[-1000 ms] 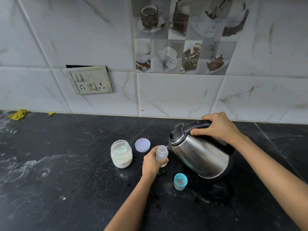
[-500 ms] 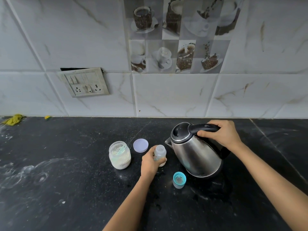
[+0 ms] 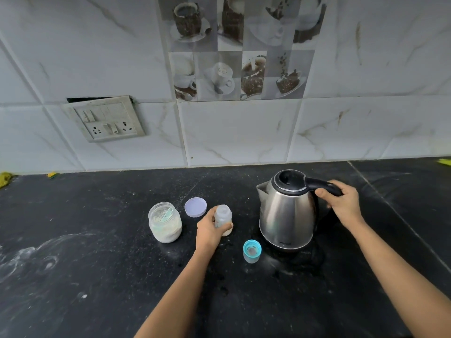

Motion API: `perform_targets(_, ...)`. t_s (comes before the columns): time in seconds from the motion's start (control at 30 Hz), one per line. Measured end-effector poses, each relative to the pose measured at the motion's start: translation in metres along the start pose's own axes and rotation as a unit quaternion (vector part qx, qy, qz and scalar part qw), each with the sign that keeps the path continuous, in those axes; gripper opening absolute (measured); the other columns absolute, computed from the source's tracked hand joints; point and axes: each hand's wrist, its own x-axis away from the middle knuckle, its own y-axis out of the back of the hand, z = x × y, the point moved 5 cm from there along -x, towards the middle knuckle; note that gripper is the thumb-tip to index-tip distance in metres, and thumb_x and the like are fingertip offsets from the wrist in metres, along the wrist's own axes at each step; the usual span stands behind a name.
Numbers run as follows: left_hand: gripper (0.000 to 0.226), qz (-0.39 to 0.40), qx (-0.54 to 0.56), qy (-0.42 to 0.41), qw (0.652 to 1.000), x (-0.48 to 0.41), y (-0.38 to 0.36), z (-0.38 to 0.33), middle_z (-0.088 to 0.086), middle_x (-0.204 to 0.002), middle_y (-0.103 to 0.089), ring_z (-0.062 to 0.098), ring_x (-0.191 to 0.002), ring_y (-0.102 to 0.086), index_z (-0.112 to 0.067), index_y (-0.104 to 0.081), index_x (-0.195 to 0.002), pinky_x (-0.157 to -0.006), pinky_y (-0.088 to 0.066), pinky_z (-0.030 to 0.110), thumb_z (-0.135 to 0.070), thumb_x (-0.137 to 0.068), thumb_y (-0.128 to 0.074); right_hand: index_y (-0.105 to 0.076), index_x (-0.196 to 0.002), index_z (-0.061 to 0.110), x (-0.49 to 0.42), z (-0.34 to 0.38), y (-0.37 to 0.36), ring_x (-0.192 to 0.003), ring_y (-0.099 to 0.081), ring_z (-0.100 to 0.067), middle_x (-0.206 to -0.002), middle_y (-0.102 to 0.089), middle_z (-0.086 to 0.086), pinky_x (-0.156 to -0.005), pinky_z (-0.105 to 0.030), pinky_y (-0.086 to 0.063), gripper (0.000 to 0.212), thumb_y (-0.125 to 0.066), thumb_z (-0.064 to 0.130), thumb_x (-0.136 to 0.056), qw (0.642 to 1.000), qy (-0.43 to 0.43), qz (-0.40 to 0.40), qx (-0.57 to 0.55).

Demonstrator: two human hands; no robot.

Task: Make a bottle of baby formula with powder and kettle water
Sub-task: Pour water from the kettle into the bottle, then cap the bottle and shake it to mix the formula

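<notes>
Head view: left hand (image 3: 208, 231) gripped upright bottle (image 3: 223, 213); right hand (image 3: 345, 204) curled round kettle (image 3: 288, 215) handle; cap (image 3: 252, 251) lay right of bottle, toward camera; left hand nearer.

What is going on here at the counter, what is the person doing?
A person is preparing baby formula on a black counter. The left hand grips a small uncapped bottle standing there. The right hand holds the handle of a steel kettle, which stands upright right of the bottle, not pouring. An open powder jar with a scoop inside stands at the left, its lilac lid behind it; the blue bottle cap sits in front of the kettle.
</notes>
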Motion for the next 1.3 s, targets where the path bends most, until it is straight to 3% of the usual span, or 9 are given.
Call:
perform_targets(0.17, 0.058, -0.002, -0.001, 0.009, 1.000, 0.002, -0.002, 0.001, -0.015, -0.105, -0.053, 0.007, -0.099, -0.051, -0.027, -0.052, -0.125, -0.087, -0.040, 0.023, -0.014, -0.075, -0.078, -0.072, -0.078, 0.044, 0.014, -0.014, 0.011, -0.067, -0.060, -0.001, -0.072, -0.068, 0.013, -0.063, -0.015, -0.048, 0.033, -0.075, 0.011, -0.080, 0.999, -0.035, 0.009, -0.012)
perform_targets(0.23, 0.060, -0.007, -0.002, 0.010, 1.000, 0.001, -0.002, 0.003, -0.015, -0.108, -0.053, 0.009, -0.103, -0.052, -0.027, -0.051, -0.127, -0.091, -0.042, 0.026, -0.015, -0.074, -0.079, -0.071, -0.079, 0.046, 0.019, -0.006, 0.011, -0.074, -0.062, 0.001, -0.077, -0.070, 0.016, -0.071, -0.014, -0.048, 0.013, -0.079, 0.037, -0.074, 0.999, -0.039, 0.009, -0.019)
perform_targets(0.33, 0.060, -0.010, -0.001, 0.008, 1.000, 0.001, -0.002, 0.002, -0.015, -0.107, -0.052, 0.009, -0.102, -0.051, -0.026, -0.051, -0.127, -0.091, -0.041, 0.027, -0.015, -0.075, -0.078, -0.069, -0.085, 0.043, 0.017, -0.020, 0.017, -0.084, -0.062, -0.002, -0.084, -0.070, 0.014, -0.078, -0.018, -0.048, 0.040, -0.074, 0.073, -0.059, 0.999, -0.049, 0.013, 0.013)
perform_targets(0.57, 0.058, 0.002, -0.006, -0.002, 1.000, 0.003, 0.000, 0.000, -0.013, -0.105, -0.054, 0.009, -0.098, -0.052, -0.026, -0.052, -0.125, -0.085, -0.040, 0.023, -0.014, -0.075, -0.078, -0.060, -0.106, 0.002, 0.075, 0.032, -0.006, -0.105, -0.046, -0.034, -0.106, -0.051, -0.021, -0.093, -0.030, -0.036, 0.041, -0.070, 0.031, -0.078, 0.933, 0.185, -0.213, 0.224)
perform_targets(0.67, 0.058, 0.008, -0.011, -0.004, 1.000, 0.003, 0.002, 0.002, -0.013, -0.106, -0.054, 0.008, -0.098, -0.051, -0.026, -0.052, -0.125, -0.085, -0.040, 0.023, -0.015, -0.074, -0.078, -0.062, -0.104, 0.011, 0.102, 0.048, -0.068, -0.101, -0.053, -0.020, -0.105, -0.055, -0.008, -0.091, -0.025, -0.043, 0.029, -0.067, 0.025, -0.080, 0.933, 0.283, -0.012, 0.220)
perform_targets(0.83, 0.056, 0.020, -0.017, -0.023, 0.999, 0.003, 0.003, 0.002, -0.012, -0.107, -0.056, 0.011, -0.103, -0.054, -0.027, -0.053, -0.122, -0.086, -0.040, 0.022, -0.018, -0.073, -0.079, -0.049, -0.137, 0.023, 0.114, 0.012, -0.156, -0.116, -0.046, -0.015, -0.132, -0.043, 0.000, -0.093, -0.033, -0.050, 0.054, -0.061, 0.036, -0.087, 0.851, 0.192, 0.312, 0.377)
perform_targets(0.97, 0.084, 0.043, -0.038, -0.007, 0.998, 0.002, 0.003, 0.009, -0.006, -0.129, -0.052, 0.015, -0.122, -0.048, -0.020, -0.039, -0.139, -0.100, -0.041, 0.031, -0.023, -0.067, -0.083, -0.041, -0.142, 0.028, 0.110, -0.006, -0.177, -0.116, -0.046, -0.024, -0.138, -0.038, -0.005, -0.092, -0.035, -0.048, 0.059, -0.064, 0.036, -0.088, 0.793, 0.108, 0.382, 0.461)
perform_targets(1.13, 0.062, -0.025, -0.057, -0.034, 0.997, 0.035, 0.005, 0.029, -0.007, -0.106, -0.048, 0.009, -0.095, -0.049, -0.023, -0.044, -0.110, -0.084, -0.046, 0.027, -0.022, -0.063, -0.084, -0.050, -0.131, 0.027, 0.109, -0.010, -0.182, -0.099, -0.058, -0.017, -0.114, -0.048, 0.001, -0.079, -0.030, -0.052, 0.051, -0.069, 0.027, -0.084, 0.838, 0.028, 0.369, 0.402)
perform_targets(1.3, 0.051, 0.103, -0.157, -0.073, 0.980, 0.058, -0.023, 0.045, -0.015, -0.098, -0.057, 0.001, -0.086, -0.052, -0.033, -0.055, -0.109, -0.078, -0.048, 0.023, -0.034, -0.064, -0.081, -0.052, -0.129, 0.025, 0.107, -0.005, -0.187, -0.098, -0.061, -0.022, -0.118, -0.042, -0.001, -0.079, -0.029, -0.049, 0.051, -0.073, 0.024, -0.082, 0.846, -0.011, 0.356, 0.397)
